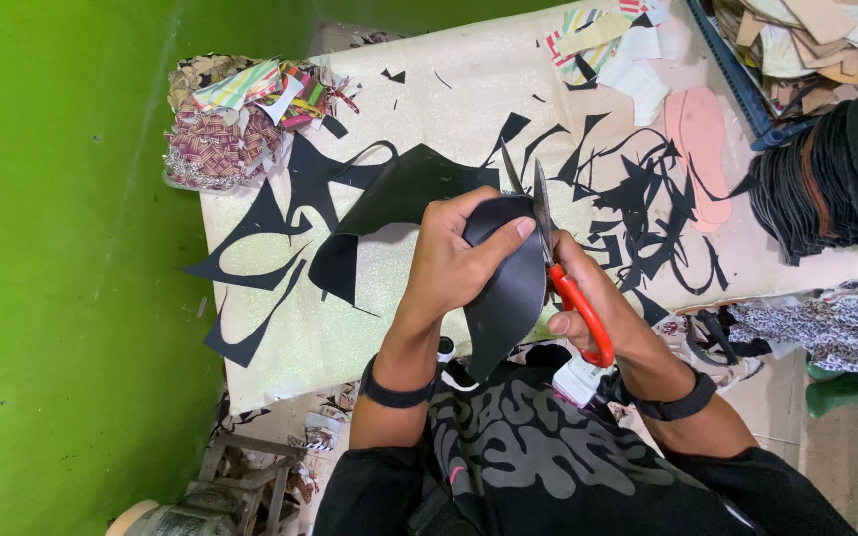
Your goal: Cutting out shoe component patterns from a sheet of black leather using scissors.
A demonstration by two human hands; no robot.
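Your left hand (pixel 454 260) is closed around a black sole-shaped piece (pixel 504 298), thumb pressed on its upper face and fingers curled behind it, holding it up above the near edge of the table (pixel 369 337). Your right hand (pixel 588 298) is gripped shut through the orange handles of the scissors (pixel 556 260), whose blades stand slightly parted, pointing away from you along the right edge of the piece. On the glittery cream tabletop beyond, black offcuts (pixel 638 199) lie scattered to the right and larger black sheet remnants (pixel 300 218) to the left. A heap of patterned fabric scraps (pixel 235 119) sits at the far left corner, pink insoles (pixel 702 149) lie far right, and a stack of dark soles (pixel 836 179) rests at the right edge.
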